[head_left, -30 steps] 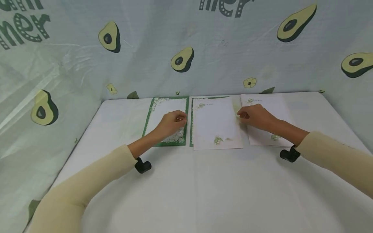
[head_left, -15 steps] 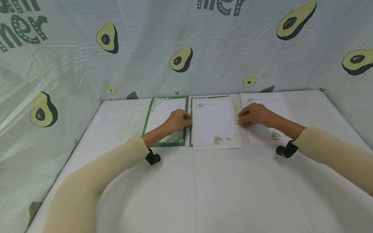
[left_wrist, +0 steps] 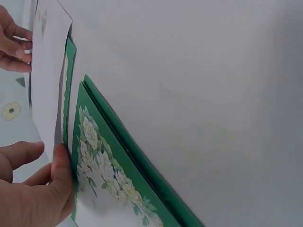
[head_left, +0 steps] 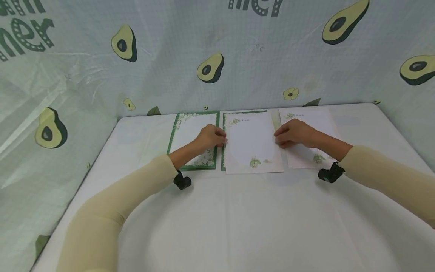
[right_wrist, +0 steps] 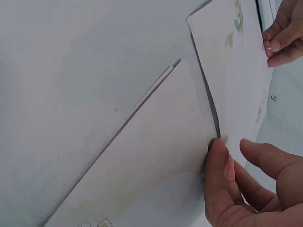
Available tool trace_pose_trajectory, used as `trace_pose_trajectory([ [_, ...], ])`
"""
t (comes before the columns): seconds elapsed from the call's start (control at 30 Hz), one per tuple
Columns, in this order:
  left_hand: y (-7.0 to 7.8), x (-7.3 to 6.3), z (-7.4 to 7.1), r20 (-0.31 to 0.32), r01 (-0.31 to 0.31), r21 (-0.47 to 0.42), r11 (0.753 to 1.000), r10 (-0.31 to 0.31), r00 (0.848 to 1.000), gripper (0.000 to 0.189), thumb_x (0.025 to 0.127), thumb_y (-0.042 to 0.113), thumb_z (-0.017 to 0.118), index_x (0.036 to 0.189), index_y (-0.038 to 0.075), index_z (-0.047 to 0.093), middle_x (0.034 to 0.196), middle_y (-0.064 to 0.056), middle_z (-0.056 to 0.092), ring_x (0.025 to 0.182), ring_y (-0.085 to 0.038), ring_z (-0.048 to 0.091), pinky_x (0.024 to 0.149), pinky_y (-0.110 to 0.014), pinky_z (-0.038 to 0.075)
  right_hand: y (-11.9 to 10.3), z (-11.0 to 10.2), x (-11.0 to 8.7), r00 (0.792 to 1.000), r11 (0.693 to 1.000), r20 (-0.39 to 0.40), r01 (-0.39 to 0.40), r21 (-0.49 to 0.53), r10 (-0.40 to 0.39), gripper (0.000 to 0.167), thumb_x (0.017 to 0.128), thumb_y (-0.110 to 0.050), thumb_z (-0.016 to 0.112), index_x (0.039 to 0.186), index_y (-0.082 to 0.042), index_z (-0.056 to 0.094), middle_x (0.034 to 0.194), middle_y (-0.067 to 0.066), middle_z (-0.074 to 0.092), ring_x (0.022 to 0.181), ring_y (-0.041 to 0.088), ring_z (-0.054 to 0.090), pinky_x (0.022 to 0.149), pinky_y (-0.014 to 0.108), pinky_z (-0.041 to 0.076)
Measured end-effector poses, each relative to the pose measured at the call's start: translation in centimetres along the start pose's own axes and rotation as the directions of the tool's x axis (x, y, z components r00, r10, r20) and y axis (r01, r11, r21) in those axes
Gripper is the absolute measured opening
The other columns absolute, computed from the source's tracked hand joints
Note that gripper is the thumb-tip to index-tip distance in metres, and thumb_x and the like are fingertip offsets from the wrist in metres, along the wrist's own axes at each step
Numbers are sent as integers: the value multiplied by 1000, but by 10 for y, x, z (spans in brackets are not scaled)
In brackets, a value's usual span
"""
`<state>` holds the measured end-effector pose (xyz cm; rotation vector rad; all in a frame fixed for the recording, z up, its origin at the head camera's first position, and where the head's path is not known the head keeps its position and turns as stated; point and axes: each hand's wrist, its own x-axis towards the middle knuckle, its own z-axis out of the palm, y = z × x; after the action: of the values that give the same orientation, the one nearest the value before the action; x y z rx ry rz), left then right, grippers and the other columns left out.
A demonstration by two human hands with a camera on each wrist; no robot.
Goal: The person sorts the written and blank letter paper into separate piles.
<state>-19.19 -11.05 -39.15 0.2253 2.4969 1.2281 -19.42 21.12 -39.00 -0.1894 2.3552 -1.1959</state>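
Note:
In the head view a pale sheet of paper (head_left: 253, 145) with green sprigs printed on it lies over a green-bordered sheet (head_left: 223, 151). My left hand (head_left: 212, 138) is at its left edge, fingertips along the edge; in the left wrist view the thumb stands apart from the fingers (left_wrist: 59, 175). At the opposite edge is my right hand (head_left: 295, 133), fingers (right_wrist: 218, 165) touching the border and thumb held away in the right wrist view. Left of these lies green-bordered floral paper (head_left: 195, 139), partly beneath my left hand. Another pale sheet (head_left: 316, 119) lies partly under my right hand.
All the paper lies near the back edge of a white-covered table (head_left: 238, 226). Behind rises a pale curtain (head_left: 163, 68) printed with avocados. A small black camera (head_left: 182, 181) is strapped on the left wrist, another black camera (head_left: 331, 173) on the right.
My left hand has moved right, from over the green-bordered paper to the middle sheet's left edge. My right hand has shifted slightly left to the other edge. The sheets look nearly unmoved.

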Motion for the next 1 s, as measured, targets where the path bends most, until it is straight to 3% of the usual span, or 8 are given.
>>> trace_pose_trajectory([
  [0.3,-4,4,1,-27,-26,-43,999,25,999,32,101,8,64,131,-3,64,125,-18,67,106,-29,69,90,-34,59,-8,2,-2,999,998,-26,-43,37,44,46,99,-6,66,137,17,51,111,20,68,79,13,72,76,30,64],
  [0.6,-1,3,6,-54,15,-158,987,-23,998,31,99,4,66,129,-5,64,121,-21,68,108,-31,71,92,-33,60,-11,5,-1,996,996,-57,-71,60,75,46,99,-8,67,136,14,51,104,16,68,75,13,70,72,27,63],
  [0.83,-1,2,7,-80,12,-259,966,-34,996,30,97,0,68,126,-6,64,115,-21,68,101,-31,71,88,-31,62,-12,12,-6,990,1000,-139,-8,20,11,43,100,-11,66,134,11,52,120,23,62,89,17,70,80,30,63],
  [1.0,0,0,9,-109,-19,-303,953,-15,994,29,96,-2,68,124,-8,64,113,-22,68,97,-31,72,85,-32,63,-13,17,-6,974,998,-219,52,-16,-55,38,100,-10,67,131,9,56,122,25,63,94,24,72,82,31,63],
])
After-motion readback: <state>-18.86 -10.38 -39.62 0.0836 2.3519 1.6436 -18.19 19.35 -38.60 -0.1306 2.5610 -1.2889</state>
